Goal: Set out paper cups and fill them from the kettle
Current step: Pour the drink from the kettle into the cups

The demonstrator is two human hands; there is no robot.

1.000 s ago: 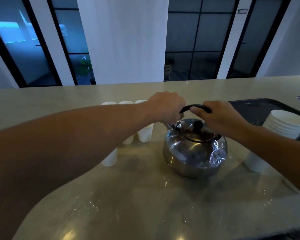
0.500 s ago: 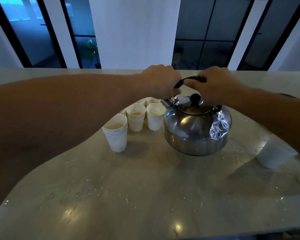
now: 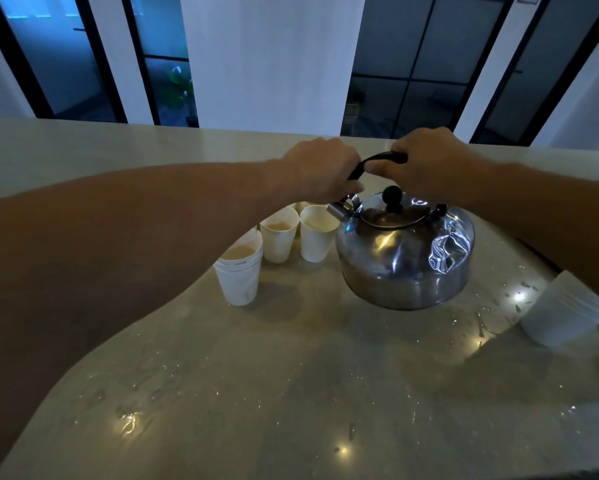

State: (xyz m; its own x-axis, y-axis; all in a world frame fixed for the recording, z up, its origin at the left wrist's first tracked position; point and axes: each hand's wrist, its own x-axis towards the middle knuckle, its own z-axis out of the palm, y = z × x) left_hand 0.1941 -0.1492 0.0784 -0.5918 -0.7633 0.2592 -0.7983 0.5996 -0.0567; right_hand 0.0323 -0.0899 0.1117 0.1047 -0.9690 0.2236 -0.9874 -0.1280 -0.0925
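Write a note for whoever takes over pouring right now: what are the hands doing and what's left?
Left grip and right grip both hold the black handle of the shiny steel kettle, spout over the white paper cups.
Nearest cup and the two behind it hold liquid.
Cups farther back are hidden; check them.
Spare white cup stack lies right on the wet counter.

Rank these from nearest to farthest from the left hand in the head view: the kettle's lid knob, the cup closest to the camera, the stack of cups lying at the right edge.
From the left hand:
1. Lid knob, just right of it.
2. Closest cup, below and left.
3. Stack of cups, far right.
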